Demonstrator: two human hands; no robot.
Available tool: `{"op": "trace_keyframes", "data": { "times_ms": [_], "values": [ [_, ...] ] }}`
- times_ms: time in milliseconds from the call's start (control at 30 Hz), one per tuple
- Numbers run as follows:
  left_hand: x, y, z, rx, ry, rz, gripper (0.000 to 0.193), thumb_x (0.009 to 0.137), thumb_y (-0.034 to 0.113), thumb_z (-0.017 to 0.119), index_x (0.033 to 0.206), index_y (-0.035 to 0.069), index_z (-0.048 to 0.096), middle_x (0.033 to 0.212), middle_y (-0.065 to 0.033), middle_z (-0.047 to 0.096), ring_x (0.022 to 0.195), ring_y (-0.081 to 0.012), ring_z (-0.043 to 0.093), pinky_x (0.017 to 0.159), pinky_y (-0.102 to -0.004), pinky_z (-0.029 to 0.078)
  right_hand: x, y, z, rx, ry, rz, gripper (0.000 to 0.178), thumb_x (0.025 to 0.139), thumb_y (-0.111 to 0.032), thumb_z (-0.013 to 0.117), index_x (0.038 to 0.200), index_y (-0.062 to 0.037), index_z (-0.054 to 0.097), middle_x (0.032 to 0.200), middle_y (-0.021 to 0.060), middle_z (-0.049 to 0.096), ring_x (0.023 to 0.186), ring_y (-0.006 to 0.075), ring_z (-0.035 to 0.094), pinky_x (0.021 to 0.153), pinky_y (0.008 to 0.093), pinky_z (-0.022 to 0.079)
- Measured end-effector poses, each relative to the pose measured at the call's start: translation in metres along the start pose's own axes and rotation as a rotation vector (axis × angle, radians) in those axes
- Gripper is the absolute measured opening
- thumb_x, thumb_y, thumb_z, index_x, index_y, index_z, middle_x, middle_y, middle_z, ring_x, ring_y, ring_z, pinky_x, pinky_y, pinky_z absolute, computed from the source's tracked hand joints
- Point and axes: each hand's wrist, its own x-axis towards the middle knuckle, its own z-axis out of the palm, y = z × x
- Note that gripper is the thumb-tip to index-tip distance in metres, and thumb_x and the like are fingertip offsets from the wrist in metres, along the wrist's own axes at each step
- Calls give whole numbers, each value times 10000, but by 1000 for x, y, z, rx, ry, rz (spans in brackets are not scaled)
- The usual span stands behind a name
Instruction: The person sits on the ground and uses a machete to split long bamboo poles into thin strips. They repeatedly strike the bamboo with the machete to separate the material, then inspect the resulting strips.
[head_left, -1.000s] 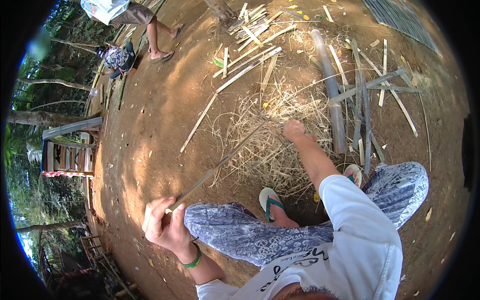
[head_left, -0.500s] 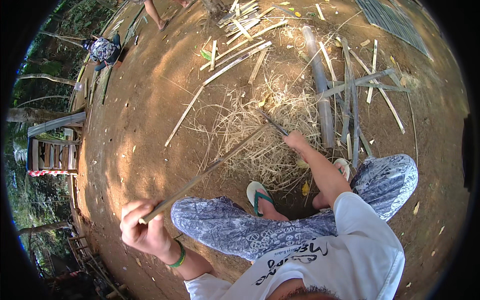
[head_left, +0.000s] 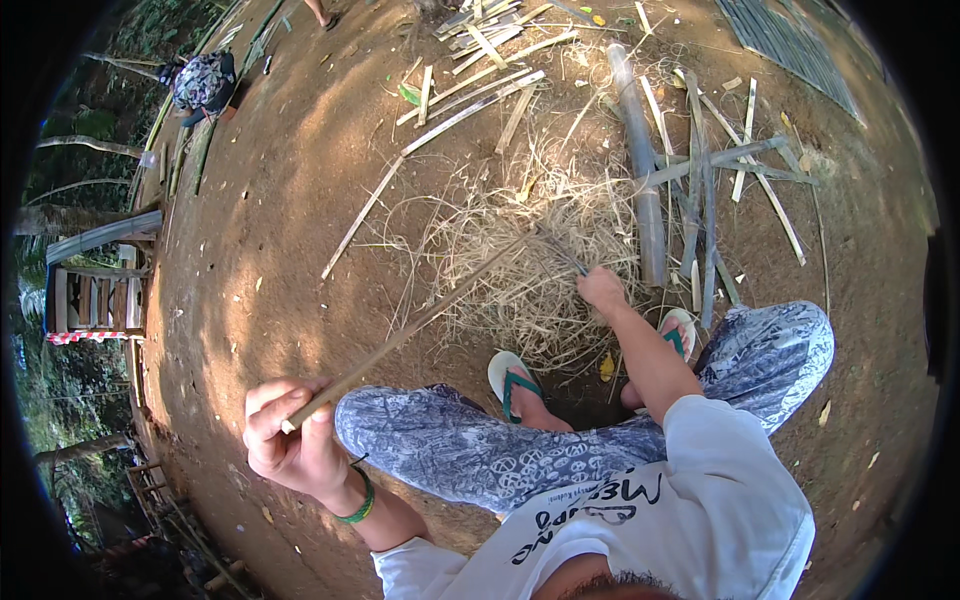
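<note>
My left hand (head_left: pixel 290 440) is closed round the near end of a long, thin bamboo strip (head_left: pixel 400 335), which slants up and away to the right over the shavings. A knife is in my closed right hand (head_left: pixel 603 293); the dark blade of the knife (head_left: pixel 565 253) points up and left. Its edge lies at or close to the far end of the strip, though I cannot tell whether they touch. Below both is a tangled heap of pale bamboo shavings (head_left: pixel 530 310) on the ground, in front of my sandalled feet.
A thick bamboo pole (head_left: pixel 638 165) lies right of the heap, with crossed bamboo slats (head_left: pixel 708 190) beside it. More split strips (head_left: pixel 490 45) are piled at the far side. A slatted panel (head_left: pixel 790 55) lies far right. Another person (head_left: pixel 203 85) is low down at far left.
My right hand and the knife have shifted slightly right and down. The strip's near end has turned a little in my left hand. A leg at the far top has moved mostly out of view.
</note>
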Motion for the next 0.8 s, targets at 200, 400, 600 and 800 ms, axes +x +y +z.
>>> {"op": "trace_keyframes", "data": {
  "times_ms": [200,400,600,800],
  "values": [
    [-9,-5,-2,9,25,-19,134,899,-25,671,995,-13,579,962,-137,609,813,-166,617,685,-308,578,12,-50,-44,705,-500,374,453,957,-399,585,724,-11,591,608,103,588,471,188,549,462,353,440],
    [20,17,-18,86,414,5,113,901,-19,661,947,-19,558,983,-154,636,811,-161,610,674,-263,535,-44,-136,-120,461,-217,-32,431,924,-368,639,678,-19,575,593,118,589,507,247,563,573,429,479],
    [-17,37,41,86,-20,-3,147,908,2,657,988,-7,533,979,-164,613,807,-171,621,661,-243,507,-132,-158,-170,420,-124,-252,379,892,-312,683,758,38,627,568,150,618,538,284,643,556,427,481],
    [-64,61,49,65,-96,4,211,926,96,695,1063,33,547,969,-153,589,787,-189,656,685,-280,582,-223,-159,-217,671,-288,-305,241,884,-183,690,820,44,637,600,167,637,544,286,687,499,363,495]
  ]
}}
